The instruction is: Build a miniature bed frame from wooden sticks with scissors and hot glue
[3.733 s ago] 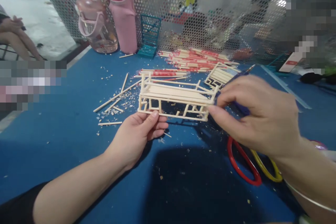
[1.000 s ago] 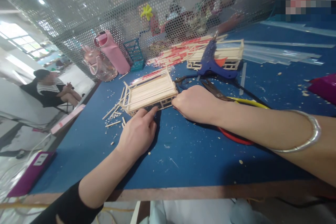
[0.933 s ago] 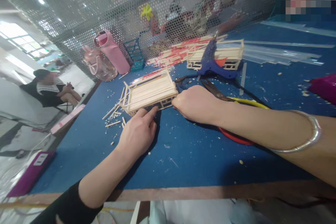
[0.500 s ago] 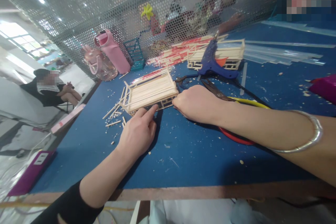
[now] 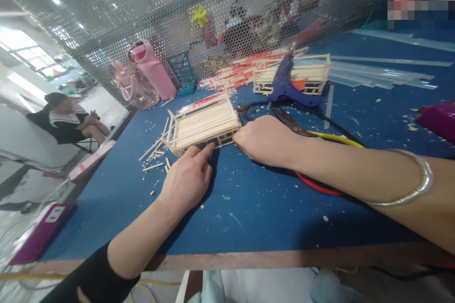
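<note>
A small bed-shaped model of pale wooden sticks stands on the blue table, its top laid with parallel sticks and a rail at each end. My left hand is at its near side, index finger stretched along the lower frame, the other fingers curled; part of the grip is hidden. Closed in a pinch, my right hand holds the model's near right corner, its fingertips partly out of sight. Just behind my right wrist lie scissors with yellow and red handles, partly under the forearm.
A blue glue gun rests by a second stick model. Behind are red-marked sticks and clear glue sticks. A pink bottle and clear jug stand back left. Stick offcuts lie left; a person sits beyond.
Both hands stay at the stick model, almost still. The left index fingertip has shifted very slightly; the view has barely moved.
</note>
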`<state>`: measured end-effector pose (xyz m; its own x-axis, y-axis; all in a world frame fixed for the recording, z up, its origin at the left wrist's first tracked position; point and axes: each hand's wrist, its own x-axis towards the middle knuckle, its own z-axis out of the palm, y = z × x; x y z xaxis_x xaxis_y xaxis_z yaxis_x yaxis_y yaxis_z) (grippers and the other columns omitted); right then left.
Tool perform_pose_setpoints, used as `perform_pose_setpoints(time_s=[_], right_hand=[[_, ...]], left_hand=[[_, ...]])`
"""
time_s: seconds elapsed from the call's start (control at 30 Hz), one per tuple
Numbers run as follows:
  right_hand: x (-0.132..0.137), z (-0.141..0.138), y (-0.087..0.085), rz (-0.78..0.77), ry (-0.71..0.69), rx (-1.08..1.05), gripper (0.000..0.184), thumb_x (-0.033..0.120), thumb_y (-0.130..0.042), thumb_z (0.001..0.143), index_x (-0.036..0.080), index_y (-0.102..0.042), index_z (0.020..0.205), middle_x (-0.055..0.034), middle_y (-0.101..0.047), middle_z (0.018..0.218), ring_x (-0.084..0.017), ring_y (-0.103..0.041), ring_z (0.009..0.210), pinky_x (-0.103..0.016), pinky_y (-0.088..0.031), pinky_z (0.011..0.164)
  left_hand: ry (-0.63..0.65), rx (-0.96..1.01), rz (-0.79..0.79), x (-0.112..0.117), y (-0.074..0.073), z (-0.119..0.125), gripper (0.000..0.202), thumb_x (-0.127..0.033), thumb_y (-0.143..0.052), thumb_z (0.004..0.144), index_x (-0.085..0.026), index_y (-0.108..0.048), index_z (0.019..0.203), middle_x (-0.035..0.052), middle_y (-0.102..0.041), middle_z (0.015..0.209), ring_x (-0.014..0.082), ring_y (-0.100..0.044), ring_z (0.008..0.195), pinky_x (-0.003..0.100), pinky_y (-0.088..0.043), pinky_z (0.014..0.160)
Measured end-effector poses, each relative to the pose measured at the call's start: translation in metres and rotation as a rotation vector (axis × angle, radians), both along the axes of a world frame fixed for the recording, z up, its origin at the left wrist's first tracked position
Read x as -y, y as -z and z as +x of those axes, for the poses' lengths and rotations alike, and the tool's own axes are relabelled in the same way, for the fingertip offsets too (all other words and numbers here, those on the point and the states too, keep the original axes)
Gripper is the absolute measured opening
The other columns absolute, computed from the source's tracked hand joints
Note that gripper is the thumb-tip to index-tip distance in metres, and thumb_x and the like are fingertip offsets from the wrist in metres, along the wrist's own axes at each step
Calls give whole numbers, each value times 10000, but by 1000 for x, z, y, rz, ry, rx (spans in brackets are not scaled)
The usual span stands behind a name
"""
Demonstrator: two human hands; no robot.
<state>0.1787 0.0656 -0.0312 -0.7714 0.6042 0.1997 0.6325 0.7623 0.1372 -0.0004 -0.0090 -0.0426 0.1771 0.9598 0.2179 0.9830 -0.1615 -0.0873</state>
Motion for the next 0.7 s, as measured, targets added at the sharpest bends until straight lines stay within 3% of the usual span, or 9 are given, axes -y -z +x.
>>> perform_pose_setpoints(time_s=[0.17, 0.3, 0.5, 0.6, 0.7], right_hand=[[0, 0, 0, -1, 2, -1, 242, 99, -474, 808, 132, -713, 801, -131, -727, 765, -228, -671, 714, -290, -326, 510], [-1, 1, 3, 17, 5, -26, 248, 116, -470, 814, 134, -713, 771, -128, -723, 737, -210, -660, 688, -289, -311, 507], [2, 4, 3, 61, -54, -225, 277, 243, -457, 827, 155, -700, 725, -77, -720, 722, -175, -612, 618, -287, -237, 491], [3, 7, 2, 118, -68, -363, 264, 232, -452, 788, 152, -683, 689, -56, -699, 667, -152, -582, 591, -278, -234, 491], [0, 9, 2, 169, -44, -488, 283, 241, -426, 795, 161, -669, 674, -44, -682, 651, -144, -570, 594, -271, -256, 505]], left_hand=[[-3, -33, 7, -2, 1, 0, 480, -141, -401, 821, -153, -566, 1271, 91, -616, 890, 218, -636, 784, 331, -538, 716], [64, -27, 93, -1, 3, -1, 451, -144, -404, 825, -137, -584, 1238, 76, -622, 830, 194, -631, 712, 294, -528, 637], [173, 83, 569, 28, -6, -10, 337, -206, -502, 844, -180, -557, 1175, -6, -613, 709, 95, -553, 558, 194, -458, 553], [55, 167, 640, 42, -14, -27, 285, -169, -537, 812, -191, -576, 1093, -23, -568, 686, 87, -502, 533, 200, -454, 560], [-150, 204, 485, 49, -17, -49, 284, -125, -487, 776, -186, -623, 1017, 11, -542, 766, 120, -510, 616, 266, -483, 658]])
